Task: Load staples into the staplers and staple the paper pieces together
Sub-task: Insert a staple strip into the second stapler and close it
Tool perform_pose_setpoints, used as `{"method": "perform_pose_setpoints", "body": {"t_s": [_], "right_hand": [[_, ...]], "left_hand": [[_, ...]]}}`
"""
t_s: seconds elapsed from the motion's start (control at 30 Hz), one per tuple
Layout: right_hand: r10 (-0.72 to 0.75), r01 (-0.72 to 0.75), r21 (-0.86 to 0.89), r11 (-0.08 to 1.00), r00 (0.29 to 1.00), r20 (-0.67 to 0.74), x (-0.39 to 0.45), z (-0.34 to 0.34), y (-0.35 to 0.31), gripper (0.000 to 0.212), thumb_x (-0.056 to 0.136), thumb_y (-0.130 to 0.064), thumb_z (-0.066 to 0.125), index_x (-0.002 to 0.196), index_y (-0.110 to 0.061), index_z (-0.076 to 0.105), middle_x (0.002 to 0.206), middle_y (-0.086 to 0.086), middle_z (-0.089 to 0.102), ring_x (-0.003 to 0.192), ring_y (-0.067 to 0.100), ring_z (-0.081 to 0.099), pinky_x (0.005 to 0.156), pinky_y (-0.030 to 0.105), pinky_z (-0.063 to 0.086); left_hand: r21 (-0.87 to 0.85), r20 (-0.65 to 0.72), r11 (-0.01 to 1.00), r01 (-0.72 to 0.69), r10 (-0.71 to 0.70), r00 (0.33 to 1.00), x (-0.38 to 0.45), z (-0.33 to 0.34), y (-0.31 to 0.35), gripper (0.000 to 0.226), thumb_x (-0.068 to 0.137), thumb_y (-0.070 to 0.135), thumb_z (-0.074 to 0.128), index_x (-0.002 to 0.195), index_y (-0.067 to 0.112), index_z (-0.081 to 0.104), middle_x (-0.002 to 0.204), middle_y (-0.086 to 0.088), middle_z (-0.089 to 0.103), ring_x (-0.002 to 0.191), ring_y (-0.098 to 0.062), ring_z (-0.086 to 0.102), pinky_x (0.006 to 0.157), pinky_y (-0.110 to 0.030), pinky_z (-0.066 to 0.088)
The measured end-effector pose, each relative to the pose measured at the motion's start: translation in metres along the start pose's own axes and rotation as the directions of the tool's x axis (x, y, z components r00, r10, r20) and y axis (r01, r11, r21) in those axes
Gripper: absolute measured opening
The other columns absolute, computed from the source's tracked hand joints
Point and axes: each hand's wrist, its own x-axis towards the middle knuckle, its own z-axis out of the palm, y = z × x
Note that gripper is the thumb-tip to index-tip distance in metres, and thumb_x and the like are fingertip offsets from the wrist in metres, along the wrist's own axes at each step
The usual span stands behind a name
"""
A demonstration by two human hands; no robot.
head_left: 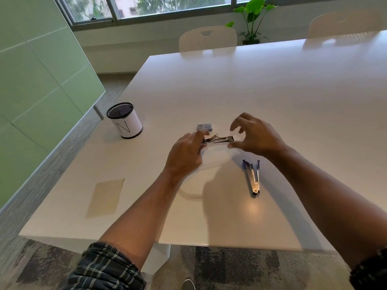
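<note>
A metal stapler (219, 139) lies flipped open on the white table (251, 91). My left hand (185, 152) grips its left end with thumb and fingers. My right hand (254, 136) hovers at its right end with fingers spread and loosely curled, the thumb near the stapler's tip; I cannot tell whether it touches. A small blue staple box (204, 127) sits just behind the stapler. A second stapler (252, 176), blue and silver, lies open nearer to me on the right. A pale piece of paper (105, 197) lies flat near the table's left front edge.
A mesh pen cup (125, 120) with a white wrap marked N stands at the left of the table. White chairs (207, 38) stand behind the far edge, with a potted plant (252, 19) by the window. A green glass wall runs along the left.
</note>
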Motion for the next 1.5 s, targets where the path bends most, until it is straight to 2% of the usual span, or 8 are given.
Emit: {"method": "perform_pose_setpoints", "body": {"t_s": [0.3,0.43,0.57,0.7,0.87,1.03,1.17,1.5], "right_hand": [[-0.047,0.045,0.078,0.996,0.999,0.023,0.002,0.004,-0.002,0.032,0.086,-0.024,0.081,0.117,-0.021,0.073,0.105,-0.002,0.077,0.090,0.013,0.072,0.084,0.040,0.061],[-0.088,0.087,0.115,0.990,0.996,0.005,0.005,-0.005,0.005,0.022,0.086,-0.017,0.081,0.107,-0.019,0.080,0.098,-0.002,0.077,0.081,0.013,0.069,0.079,0.035,0.060],[-0.124,0.122,0.136,0.983,0.992,0.010,0.005,-0.014,0.010,0.022,0.087,-0.016,0.081,0.109,-0.018,0.082,0.097,-0.001,0.075,0.075,0.011,0.065,0.075,0.020,0.052],[-0.144,0.135,0.189,0.973,0.989,0.032,0.004,-0.014,0.001,0.022,0.092,-0.023,0.077,0.114,-0.023,0.079,0.101,-0.008,0.071,0.081,0.009,0.066,0.075,0.014,0.050],[-0.132,0.143,0.307,0.941,0.990,-0.054,0.006,-0.008,-0.025,0.022,0.091,-0.030,0.077,0.111,-0.021,0.080,0.095,-0.008,0.073,0.081,0.007,0.066,0.074,0.011,0.048],[0.095,-0.083,0.497,0.864,0.995,0.002,0.013,0.001,-0.032,0.034,0.084,-0.033,0.084,0.113,-0.018,0.077,0.089,-0.007,0.076,0.080,0.008,0.070,0.077,0.024,0.058],[0.190,-0.246,0.585,0.772,0.969,0.157,0.015,0.012,-0.030,0.038,0.086,-0.038,0.080,0.114,-0.013,0.076,0.090,0.001,0.076,0.084,0.019,0.073,0.077,0.033,0.061],[0.299,-0.351,0.678,0.646,0.933,0.198,0.013,0.016,-0.028,0.029,0.083,-0.037,0.082,0.094,-0.011,0.078,0.082,0.006,0.076,0.070,0.009,0.068,0.069,0.022,0.058]], "left_hand": [[0.109,0.056,0.992,-0.061,0.055,0.997,0.005,0.008,-0.003,0.048,0.083,-0.005,0.053,0.119,0.021,0.073,0.105,-0.001,0.068,0.088,-0.030,0.065,0.069,-0.038,0.054],[-0.076,0.147,0.967,0.242,-0.229,0.962,0.009,-0.001,-0.003,0.022,0.087,0.027,0.074,0.109,0.032,0.072,0.097,0.010,0.075,0.084,-0.015,0.071,0.076,-0.036,0.059],[-0.296,0.152,0.800,0.522,-0.500,0.853,0.021,-0.010,-0.012,0.025,0.068,0.035,0.094,0.081,0.022,0.078,0.076,0.009,0.074,0.066,-0.002,0.066,0.072,-0.026,0.059],[-0.589,0.181,0.520,0.619,-0.661,0.729,0.027,-0.010,-0.014,0.046,0.067,0.020,0.096,0.106,0.018,0.071,0.082,-0.003,0.075,0.071,-0.010,0.069,0.070,-0.028,0.058],[-0.788,0.419,0.187,0.586,-0.535,0.734,0.026,-0.005,0.014,0.046,0.085,-0.001,0.079,0.128,-0.005,0.063,0.096,-0.016,0.077,0.075,-0.017,0.074,0.069,-0.028,0.059],[-0.768,0.466,0.222,0.601,-0.452,0.761,0.020,0.000,0.020,0.026,0.087,-0.004,0.075,0.112,0.003,0.074,0.104,-0.021,0.077,0.092,-0.030,0.074,0.089,-0.040,0.061],[-0.731,0.477,0.261,0.631,-0.466,0.745,0.021,0.001,0.025,0.020,0.088,-0.003,0.074,0.106,0.007,0.075,0.097,-0.014,0.079,0.088,-0.026,0.077,0.081,-0.033,0.063],[-0.678,0.499,0.313,0.665,-0.468,0.730,0.028,0.005,0.026,0.021,0.091,0.000,0.072,0.112,0.001,0.073,0.098,-0.019,0.078,0.087,-0.028,0.077,0.079,-0.035,0.064]]}}
